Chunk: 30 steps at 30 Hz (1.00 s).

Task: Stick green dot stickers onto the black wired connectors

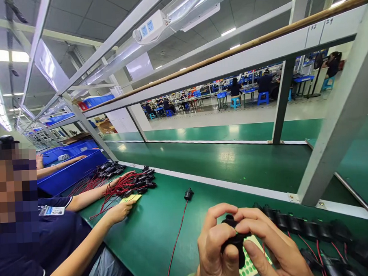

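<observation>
Close in front of me, my left hand is closed around a small black plastic part with a round nozzle on top. Fingers of my right hand press against the same part from the other side, where a bit of green shows between the fingertips. Below the hands is a pale yellow sheet with green dot stickers, partly covered by my right hand. A similar black part with a red wire lies on the green table, beyond my left hand.
Several black parts with red wires lie in a row at right. On the left, a co-worker's hands are at a pile of wired parts and a yellow sheet. A blue bin and a slanted metal post stand nearby.
</observation>
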Tool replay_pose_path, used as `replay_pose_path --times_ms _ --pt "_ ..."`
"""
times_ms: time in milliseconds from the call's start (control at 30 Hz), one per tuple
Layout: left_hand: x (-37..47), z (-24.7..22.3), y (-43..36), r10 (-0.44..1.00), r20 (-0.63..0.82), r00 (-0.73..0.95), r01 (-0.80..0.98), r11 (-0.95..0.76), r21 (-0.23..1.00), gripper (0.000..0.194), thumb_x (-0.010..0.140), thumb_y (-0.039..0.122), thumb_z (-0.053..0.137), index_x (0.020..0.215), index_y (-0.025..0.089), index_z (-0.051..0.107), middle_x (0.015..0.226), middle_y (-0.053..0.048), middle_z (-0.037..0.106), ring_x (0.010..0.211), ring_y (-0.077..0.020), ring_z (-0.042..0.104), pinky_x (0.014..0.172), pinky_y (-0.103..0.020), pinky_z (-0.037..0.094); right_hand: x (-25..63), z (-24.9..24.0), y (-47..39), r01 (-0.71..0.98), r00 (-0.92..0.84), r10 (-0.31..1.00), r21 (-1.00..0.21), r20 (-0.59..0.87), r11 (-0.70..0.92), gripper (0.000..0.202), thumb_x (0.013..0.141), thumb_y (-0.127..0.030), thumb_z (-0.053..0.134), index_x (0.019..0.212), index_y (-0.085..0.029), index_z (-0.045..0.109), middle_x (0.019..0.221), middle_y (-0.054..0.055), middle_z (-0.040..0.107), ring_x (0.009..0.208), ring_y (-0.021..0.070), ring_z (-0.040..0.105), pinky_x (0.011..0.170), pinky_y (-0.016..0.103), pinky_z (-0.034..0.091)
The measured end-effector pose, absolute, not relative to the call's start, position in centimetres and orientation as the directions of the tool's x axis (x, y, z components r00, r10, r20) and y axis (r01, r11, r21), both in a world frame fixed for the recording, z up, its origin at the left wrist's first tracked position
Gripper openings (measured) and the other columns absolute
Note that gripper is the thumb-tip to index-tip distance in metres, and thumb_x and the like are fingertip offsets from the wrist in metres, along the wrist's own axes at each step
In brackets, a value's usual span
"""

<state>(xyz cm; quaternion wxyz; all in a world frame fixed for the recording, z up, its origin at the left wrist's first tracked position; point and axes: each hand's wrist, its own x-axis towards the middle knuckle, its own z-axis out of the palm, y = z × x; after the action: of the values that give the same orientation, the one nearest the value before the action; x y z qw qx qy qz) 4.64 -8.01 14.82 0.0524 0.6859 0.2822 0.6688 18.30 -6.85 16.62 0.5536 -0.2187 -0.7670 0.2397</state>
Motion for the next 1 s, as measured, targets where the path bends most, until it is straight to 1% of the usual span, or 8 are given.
replay_pose_path --times_ms 133,300,433,533,633,733,900,1000 --pt "5.0 14.7 -8.0 0.522 0.845 -0.115 0.24 -0.811 0.533 0.024 0.101 0.045 0.039 0.106 0.024 0.05 0.107 -0.01 0.063 0.099 -0.0218 0.063 0.075 -0.032 0.055 18.4 16.4 -6.8 0.087 -0.293 0.607 -0.612 0.738 0.786 0.011 0.101 -0.03 0.052 0.109 -0.026 0.057 0.107 0.005 0.065 0.1 0.018 0.067 0.086 0.022 0.056" --pt "5.2 14.6 -7.8 0.575 0.799 -0.178 0.098 -0.797 0.596 0.021 0.102 0.042 0.036 0.112 0.027 0.047 0.111 -0.011 0.063 0.1 -0.0225 0.064 0.078 -0.037 0.057 18.7 16.1 -6.5 0.107 -0.332 0.587 -0.589 0.738 0.801 0.026 0.097 -0.035 0.059 0.121 -0.026 0.053 0.116 0.006 0.065 0.104 0.0188 0.067 0.09 0.023 0.056" --pt "4.7 15.0 -7.6 0.529 0.833 -0.159 0.212 -0.806 0.552 0.025 0.102 0.038 0.036 0.106 0.026 0.057 0.103 -0.009 0.067 0.102 -0.0236 0.064 0.079 -0.037 0.058 19.1 16.2 -6.2 0.128 -0.372 0.54 -0.534 0.755 0.836 0.035 0.095 -0.032 0.063 0.127 -0.026 0.051 0.121 0.008 0.065 0.11 0.0203 0.066 0.094 0.025 0.056" --pt "4.7 15.0 -7.8 0.552 0.82 -0.151 0.177 -0.801 0.572 0.026 0.101 0.038 0.038 0.099 0.025 0.06 0.107 -0.01 0.067 0.07 -0.0165 0.067 0.055 -0.027 0.057 19.3 16.6 -6.1 0.141 -0.416 0.495 -0.484 0.763 0.864 0.037 0.093 -0.032 0.065 0.127 -0.026 0.052 0.123 0.007 0.065 0.113 0.0201 0.065 0.094 0.023 0.055" --pt "5.1 15.0 -8.2 0.623 0.755 -0.205 0.018 -0.769 0.639 0.023 0.101 0.04 0.041 0.098 0.025 0.059 0.116 -0.01 0.063 0.042 -0.0036 0.053 0.037 -0.018 0.044 19.2 16.7 -6.0 0.167 -0.449 0.462 -0.437 0.765 0.884 0.04 0.092 -0.033 0.067 0.128 -0.024 0.052 0.123 0.008 0.065 0.112 0.0205 0.066 0.093 0.021 0.055" --pt "5.5 15.1 -8.4 0.684 0.68 -0.262 -0.097 -0.72 0.687 0.017 0.099 0.041 0.046 0.099 0.028 0.055 0.121 -0.007 0.06 0.041 -0.0016 0.054 0.038 -0.017 0.044 18.8 16.7 -5.8 0.2 -0.426 0.461 -0.415 0.779 0.887 0.038 0.093 -0.033 0.065 0.127 -0.023 0.051 0.121 0.009 0.067 0.109 0.021 0.068 0.093 0.022 0.056" --pt "5.4 15.2 -8.3 0.694 0.678 -0.241 -0.169 -0.718 0.675 0.011 0.099 0.039 0.047 0.1 0.028 0.051 0.126 -0.005 0.057 0.042 -0.0008 0.056 0.04 -0.016 0.047 18.3 16.7 -5.3 0.181 -0.387 0.382 -0.337 0.839 0.924 0.033 0.098 -0.036 0.058 0.125 -0.02 0.051 0.111 0.009 0.07 0.103 0.0182 0.07 0.091 0.019 0.055" --pt "5.5 15.3 -8.5 0.765 0.582 -0.276 -0.257 -0.643 0.722 0.013 0.096 0.041 0.053 0.098 0.029 0.047 0.127 -0.005 0.055 0.044 -0.0017 0.057 0.042 -0.017 0.048 18.4 16.7 -5.0 0.162 -0.397 0.339 -0.299 0.853 0.94 0.031 0.1 -0.036 0.055 0.125 -0.018 0.051 0.111 0.011 0.069 0.106 0.018 0.069 0.092 0.018 0.054"
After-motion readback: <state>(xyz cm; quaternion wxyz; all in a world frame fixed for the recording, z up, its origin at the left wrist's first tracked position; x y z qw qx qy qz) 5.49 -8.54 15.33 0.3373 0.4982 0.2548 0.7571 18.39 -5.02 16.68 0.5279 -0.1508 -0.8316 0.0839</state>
